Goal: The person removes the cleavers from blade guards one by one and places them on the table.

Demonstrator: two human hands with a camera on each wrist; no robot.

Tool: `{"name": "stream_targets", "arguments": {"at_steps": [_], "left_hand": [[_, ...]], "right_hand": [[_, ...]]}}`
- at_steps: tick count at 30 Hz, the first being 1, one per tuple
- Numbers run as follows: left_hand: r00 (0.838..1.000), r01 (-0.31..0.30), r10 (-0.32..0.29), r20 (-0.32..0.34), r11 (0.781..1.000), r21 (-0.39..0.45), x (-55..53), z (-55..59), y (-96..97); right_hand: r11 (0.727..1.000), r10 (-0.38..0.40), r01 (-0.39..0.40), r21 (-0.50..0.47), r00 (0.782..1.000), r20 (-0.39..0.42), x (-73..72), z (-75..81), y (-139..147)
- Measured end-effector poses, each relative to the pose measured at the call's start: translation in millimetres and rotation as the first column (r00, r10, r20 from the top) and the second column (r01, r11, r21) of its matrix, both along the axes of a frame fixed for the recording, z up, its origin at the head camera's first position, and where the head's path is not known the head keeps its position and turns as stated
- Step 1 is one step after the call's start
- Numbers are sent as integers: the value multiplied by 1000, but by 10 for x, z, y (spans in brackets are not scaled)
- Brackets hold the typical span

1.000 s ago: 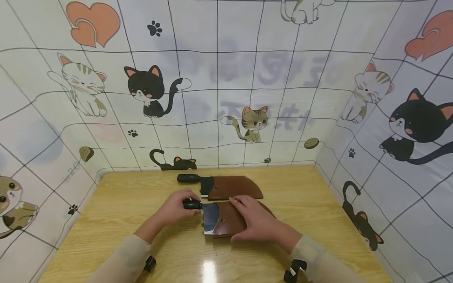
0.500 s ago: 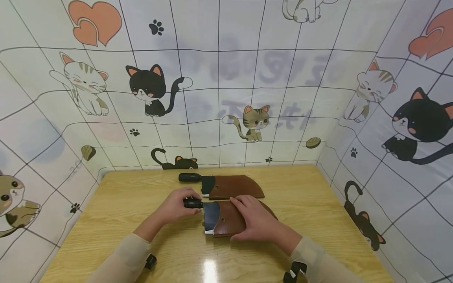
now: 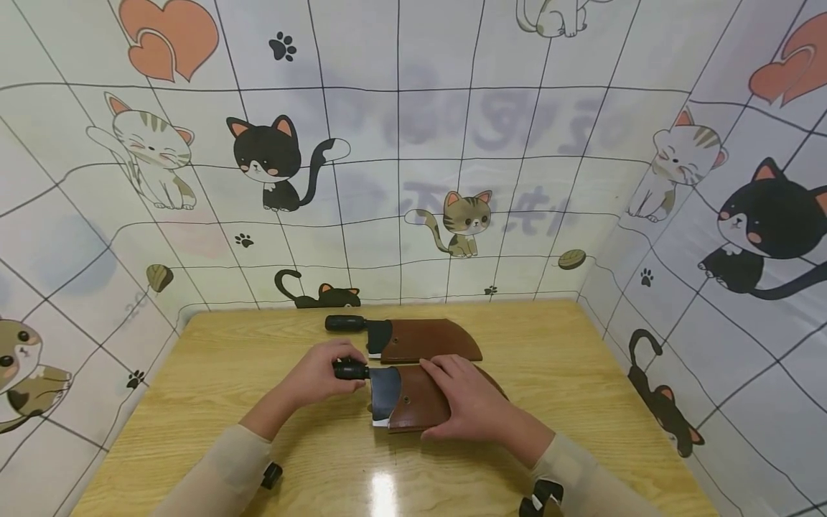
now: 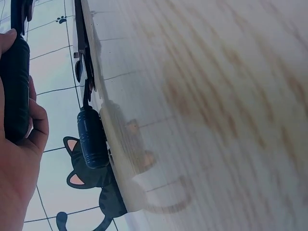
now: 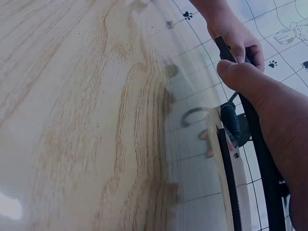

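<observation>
In the head view, a cleaver with a dark blade point(image 3: 385, 393) and a black handle point(image 3: 351, 369) sits in a brown leather sheath point(image 3: 420, 403). My left hand point(image 3: 323, 377) grips the handle; its fingers wrap that handle in the left wrist view too. Across the sheath's right part lies my right hand point(image 3: 470, 402), holding it with the thumb on the near side, as the right wrist view shows. The sheath hides most of the blade, and my right hand covers part of the sheath. In both wrist views this cleaver looks raised off the tabletop.
Just behind lies a second cleaver in a brown sheath point(image 3: 429, 340), its black handle point(image 3: 345, 324) pointing left. Both are over a glossy wooden table point(image 3: 226, 345). A cat-patterned wall covering point(image 3: 368, 244) encloses the back and both sides.
</observation>
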State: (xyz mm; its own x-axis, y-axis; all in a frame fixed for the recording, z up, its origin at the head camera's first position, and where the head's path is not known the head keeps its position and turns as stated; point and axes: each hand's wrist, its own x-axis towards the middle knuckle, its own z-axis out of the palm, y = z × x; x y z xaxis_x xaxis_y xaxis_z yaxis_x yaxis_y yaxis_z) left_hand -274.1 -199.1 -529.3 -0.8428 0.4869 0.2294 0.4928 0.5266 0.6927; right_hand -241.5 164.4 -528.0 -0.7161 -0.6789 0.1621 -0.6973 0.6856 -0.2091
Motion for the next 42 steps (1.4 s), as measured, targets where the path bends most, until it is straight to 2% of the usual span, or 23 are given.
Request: {"name": "stream_targets", "arguments": {"at_steps": [15, 25, 29, 32, 37, 42], "left_hand": [[999, 8, -8, -33, 1000, -12, 40, 56, -13], [1000, -1, 1, -13, 1000, -1, 50, 46, -22], [999, 10, -10, -46, 1000, -2, 42, 30, -22], [997, 15, -16, -71, 1000, -8, 36, 13, -28], [999, 11, -10, -51, 1000, 0, 54, 8, -32], [998, 11, -11, -67, 1000, 5, 64, 6, -28]], "right_hand": [[999, 18, -15, 46, 998, -53, 20, 28, 32], [998, 26, -22, 67, 998, -58, 26, 33, 43], [997, 36, -31, 67, 997, -75, 34, 51, 54], [997, 39, -34, 68, 997, -72, 38, 63, 55], [997, 28, -24, 73, 998, -55, 37, 54, 55], [998, 18, -16, 63, 999, -42, 48, 60, 47]]}}
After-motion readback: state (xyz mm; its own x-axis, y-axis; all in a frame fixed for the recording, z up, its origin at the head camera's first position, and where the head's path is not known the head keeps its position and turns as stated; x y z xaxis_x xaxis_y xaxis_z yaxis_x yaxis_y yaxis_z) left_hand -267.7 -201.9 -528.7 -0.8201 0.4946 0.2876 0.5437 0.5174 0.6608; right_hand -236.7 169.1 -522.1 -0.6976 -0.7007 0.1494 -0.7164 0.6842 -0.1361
